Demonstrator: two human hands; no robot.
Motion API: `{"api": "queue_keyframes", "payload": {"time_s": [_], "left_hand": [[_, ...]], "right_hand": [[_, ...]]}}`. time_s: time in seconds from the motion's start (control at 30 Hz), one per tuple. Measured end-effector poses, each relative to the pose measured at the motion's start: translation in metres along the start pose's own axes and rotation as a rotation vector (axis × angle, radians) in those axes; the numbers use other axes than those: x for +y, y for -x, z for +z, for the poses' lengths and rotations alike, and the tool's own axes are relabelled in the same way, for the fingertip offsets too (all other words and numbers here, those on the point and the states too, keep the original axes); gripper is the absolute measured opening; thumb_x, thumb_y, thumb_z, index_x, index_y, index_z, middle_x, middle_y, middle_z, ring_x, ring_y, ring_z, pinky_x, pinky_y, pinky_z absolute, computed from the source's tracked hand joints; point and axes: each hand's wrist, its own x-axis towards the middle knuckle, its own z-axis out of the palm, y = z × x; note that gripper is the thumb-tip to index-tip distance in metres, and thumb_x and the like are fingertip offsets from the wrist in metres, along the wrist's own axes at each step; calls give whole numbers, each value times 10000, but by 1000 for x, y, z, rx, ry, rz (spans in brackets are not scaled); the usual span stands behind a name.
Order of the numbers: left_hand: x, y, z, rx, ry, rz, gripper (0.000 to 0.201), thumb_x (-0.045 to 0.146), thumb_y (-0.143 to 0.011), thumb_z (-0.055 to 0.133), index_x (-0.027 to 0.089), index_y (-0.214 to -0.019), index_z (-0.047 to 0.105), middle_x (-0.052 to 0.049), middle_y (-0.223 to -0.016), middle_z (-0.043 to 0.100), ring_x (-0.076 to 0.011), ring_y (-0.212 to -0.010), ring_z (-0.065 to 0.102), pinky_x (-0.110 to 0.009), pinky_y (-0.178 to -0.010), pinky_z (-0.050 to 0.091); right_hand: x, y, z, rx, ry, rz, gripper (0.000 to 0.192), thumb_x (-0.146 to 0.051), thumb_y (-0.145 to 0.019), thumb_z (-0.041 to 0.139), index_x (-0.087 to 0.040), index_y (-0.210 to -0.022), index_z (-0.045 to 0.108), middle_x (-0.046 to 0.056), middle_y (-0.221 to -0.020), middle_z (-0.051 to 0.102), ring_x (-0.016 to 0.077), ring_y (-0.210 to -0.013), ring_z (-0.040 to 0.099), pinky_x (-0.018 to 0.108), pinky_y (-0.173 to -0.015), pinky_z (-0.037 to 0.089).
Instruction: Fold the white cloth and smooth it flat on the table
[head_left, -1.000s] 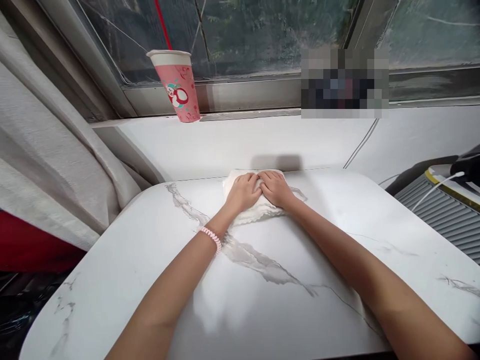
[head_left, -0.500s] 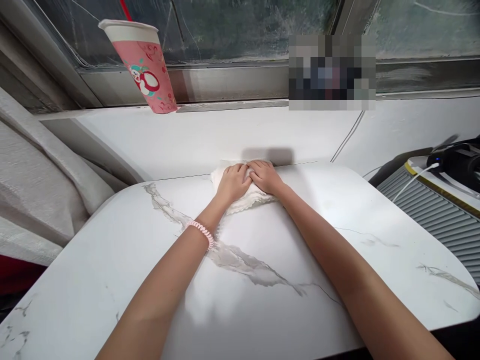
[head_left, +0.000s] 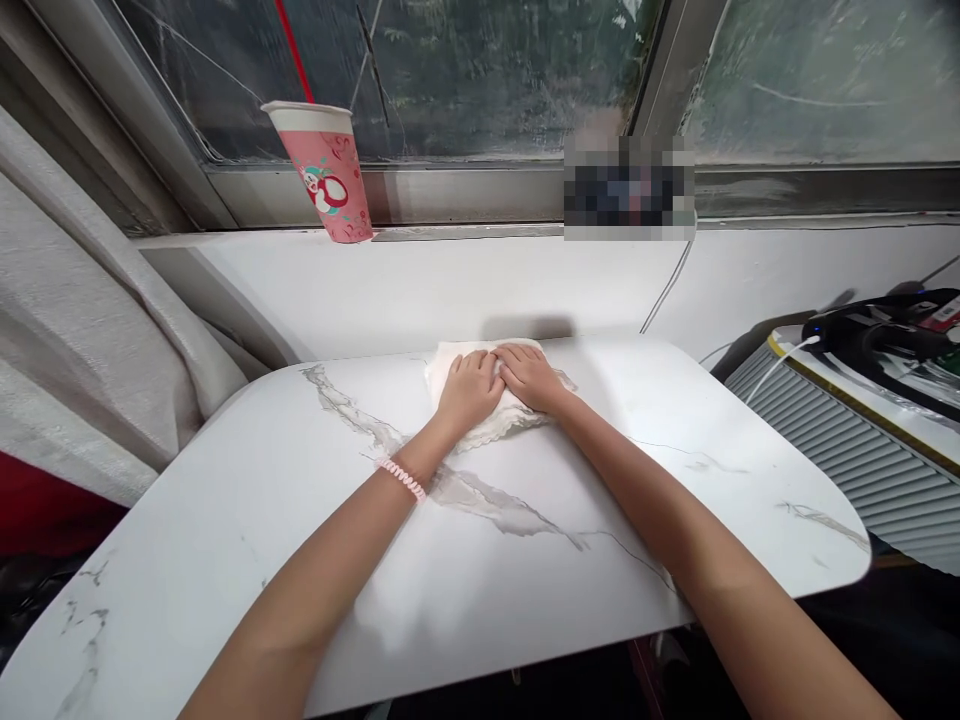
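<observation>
A white cloth [head_left: 491, 428] lies bunched at the far edge of a white marble-pattern table [head_left: 225, 520], close to the wall. My left hand [head_left: 469, 390] and my right hand [head_left: 531, 376] press flat on top of it, side by side and touching each other. Most of the cloth is covered by both hands; only its edges show around them. A pink coiled band circles my left wrist.
A pink paper cup [head_left: 325, 172] stands on the window sill at the back left. A grey curtain [head_left: 82, 330] hangs at the left. On the right stand a ribbed grey unit [head_left: 847, 450] and black devices with a white cable [head_left: 772, 360].
Both hands stay pressed on the cloth at the table's far edge. Only the camera view has shifted, so the cup and sill sit differently in the picture.
</observation>
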Motion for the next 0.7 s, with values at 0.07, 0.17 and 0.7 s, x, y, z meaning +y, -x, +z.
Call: {"api": "queue_keyframes", "payload": {"time_s": [0.07, 0.17, 0.7], "left_hand": [[7, 9, -4, -3, -2, 8, 314, 239, -963, 409, 153, -1228, 555, -152, -1306, 608, -267, -1265, 532, -457, -1139, 332], [21, 25, -9, -22, -19, 9, 340, 232, -965, 389, 123, -1245, 548, -171, -1329, 597, -282, -1292, 515, -469, -1146, 326], [123, 124, -28, -143, 27, 253, 528, 346, -979, 331, 66, -1390, 505, -217, -1480, 490, -334, -1421, 404, -543, -1196, 291]], "right_hand": [[-4, 9, -2, 3, 19, -4, 417, -182, -982, 308, -121, -1318, 546, 138, -1391, 576, 246, -1301, 486, 420, -1115, 329], [-9, 27, -8, 3, 13, -34, 420, -193, -987, 299, -134, -1318, 551, 142, -1387, 575, 255, -1303, 482, 439, -1115, 337], [-41, 192, -72, 63, -12, -73, 556, -274, -1006, 311, -308, -1558, 256, 85, -1473, 509, 272, -1399, 424, 578, -1150, 347]]}}
